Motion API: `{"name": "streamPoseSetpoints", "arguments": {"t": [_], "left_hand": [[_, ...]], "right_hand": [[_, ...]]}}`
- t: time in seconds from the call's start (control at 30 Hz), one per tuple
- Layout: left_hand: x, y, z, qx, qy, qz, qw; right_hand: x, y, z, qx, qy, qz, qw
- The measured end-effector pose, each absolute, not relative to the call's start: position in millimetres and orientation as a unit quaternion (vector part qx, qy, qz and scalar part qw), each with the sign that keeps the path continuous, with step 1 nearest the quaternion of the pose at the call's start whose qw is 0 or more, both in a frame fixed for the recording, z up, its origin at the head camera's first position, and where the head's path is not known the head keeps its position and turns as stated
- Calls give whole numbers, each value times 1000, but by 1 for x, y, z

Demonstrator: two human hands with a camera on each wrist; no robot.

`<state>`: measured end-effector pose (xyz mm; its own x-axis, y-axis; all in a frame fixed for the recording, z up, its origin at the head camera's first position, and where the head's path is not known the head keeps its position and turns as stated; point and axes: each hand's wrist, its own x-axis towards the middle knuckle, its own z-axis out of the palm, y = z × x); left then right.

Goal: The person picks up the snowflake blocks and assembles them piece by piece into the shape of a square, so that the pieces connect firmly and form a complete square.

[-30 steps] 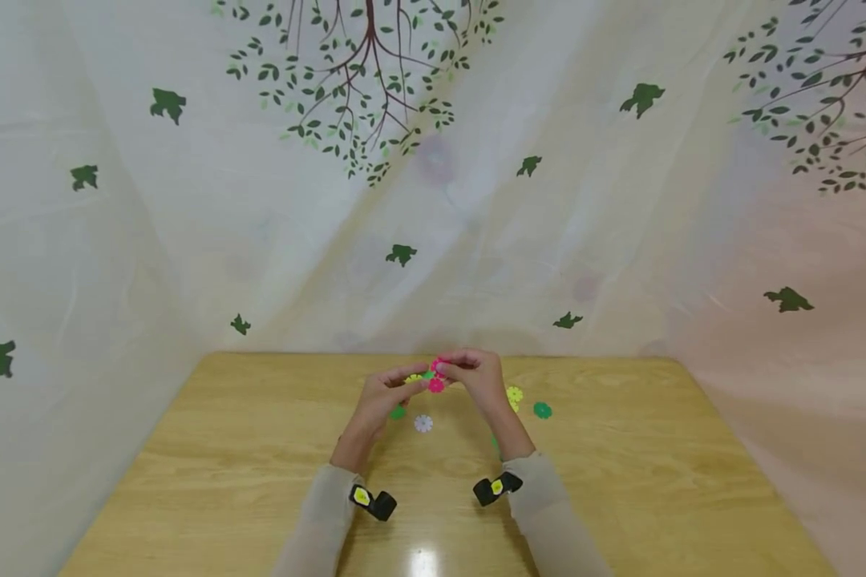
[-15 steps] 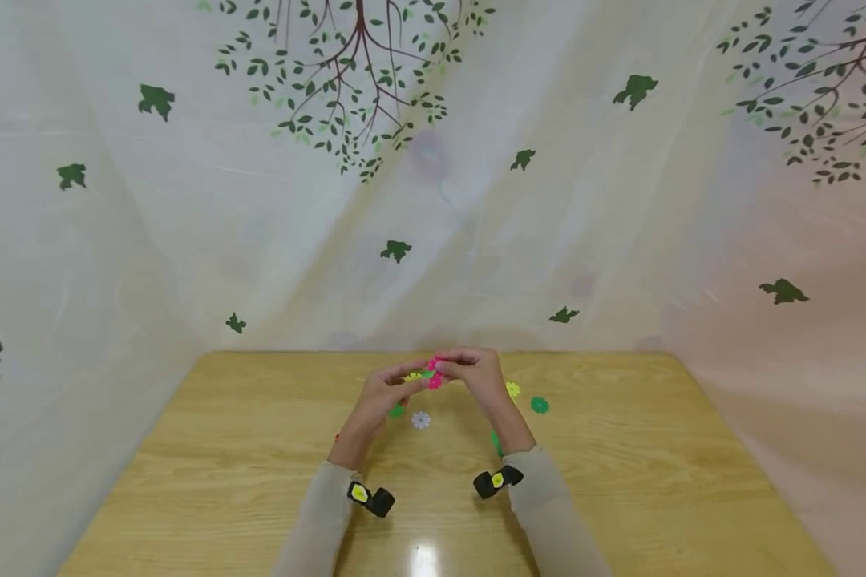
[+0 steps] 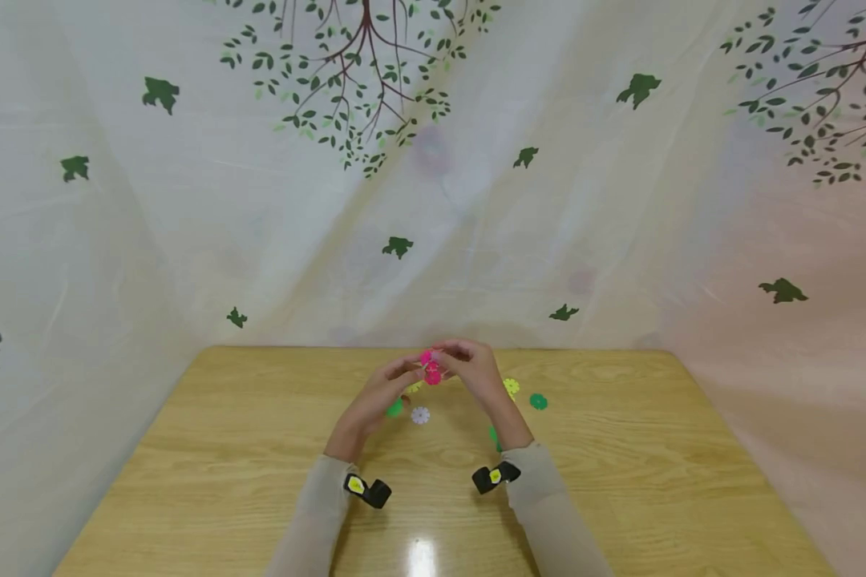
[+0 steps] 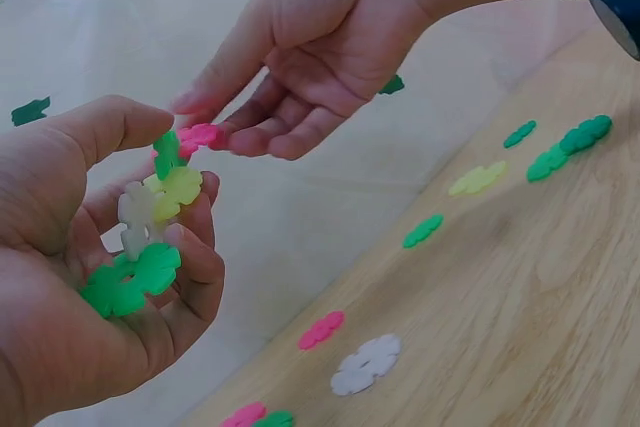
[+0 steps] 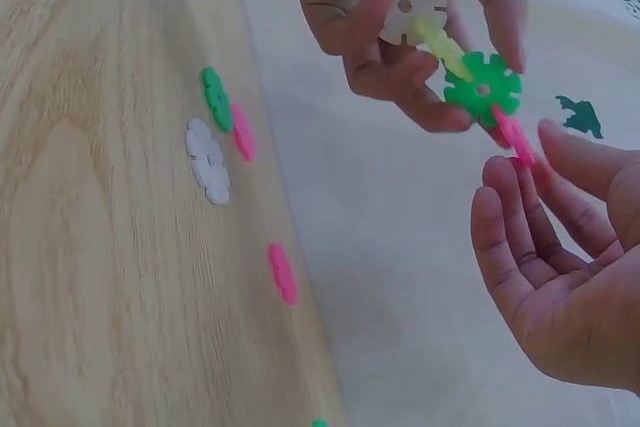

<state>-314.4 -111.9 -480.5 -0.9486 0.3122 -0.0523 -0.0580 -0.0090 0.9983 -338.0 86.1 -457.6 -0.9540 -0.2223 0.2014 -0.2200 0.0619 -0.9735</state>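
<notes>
Between the two hands, raised over the far part of the table (image 3: pixel 621 481), hangs a short chain of notched discs. Left hand (image 3: pixel 375 397): fingers curled about the chain, grasping it around the first green disc (image 4: pixel 125 282) and the white disc (image 4: pixel 137 219). Right hand (image 3: pixel 476 377): thumb and forefinger pinching the pink disc (image 5: pixel 514 135) at the chain's end, other fingers loosely bent. Mid-chain, the yellow disc (image 5: pixel 445 47) and second green disc (image 5: pixel 483 87) are slotted together at an angle. How deeply the pink disc is seated cannot be told.

Risks assessed: a sideways push on the pink disc could spring the yellow joint, as the chain has support only at its two ends. Misaligned notches could make the pink disc slip from the fingertips and drop. Too tight a left grip could twist the white disc loose.

Below the hands, a loose white disc (image 3: pixel 420 415) lies on the table; to the right lie a loose yellow disc (image 3: pixel 511 386) and a dark green disc (image 3: pixel 538 401). Each sleeve bears a black wrist camera, left (image 3: pixel 367 490) and right (image 3: pixel 495 478). Behind the table hangs a printed cloth (image 3: pixel 476 256)
</notes>
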Motion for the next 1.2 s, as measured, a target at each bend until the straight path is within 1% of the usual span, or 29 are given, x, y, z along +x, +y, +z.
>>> {"name": "streamPoseSetpoints", "arguments": {"t": [0.1,0.23,0.37,0.47,0.57,0.7,0.87,0.97,1.03,1.2], "left_hand": [[-316,-116,-479,68,676,723,125],[-317,-120,-478,44,657,743,122],[-318,-121,-477,40,643,755,122],[-319,-122,-476,35,636,761,118],[-319,-122,-476,27,629,769,112],[-319,-121,-477,17,623,775,107],[-320,-120,-478,7,623,776,98],[-321,-120,-479,-2,626,775,88],[-321,-119,-480,-8,627,775,82],[-323,-118,-481,-16,625,777,68]], "right_hand": [[-337,87,-458,-148,741,-655,15],[-336,89,-462,-165,783,-594,84],[-336,88,-469,-230,823,-500,141],[-338,84,-474,-260,840,-446,163],[-338,78,-477,-260,859,-401,184],[-336,71,-478,-262,885,-337,187],[-333,63,-478,-280,909,-264,161],[-332,60,-478,-286,914,-247,146],[-332,60,-477,-283,916,-242,147],[-335,66,-477,-266,907,-277,175]]}}
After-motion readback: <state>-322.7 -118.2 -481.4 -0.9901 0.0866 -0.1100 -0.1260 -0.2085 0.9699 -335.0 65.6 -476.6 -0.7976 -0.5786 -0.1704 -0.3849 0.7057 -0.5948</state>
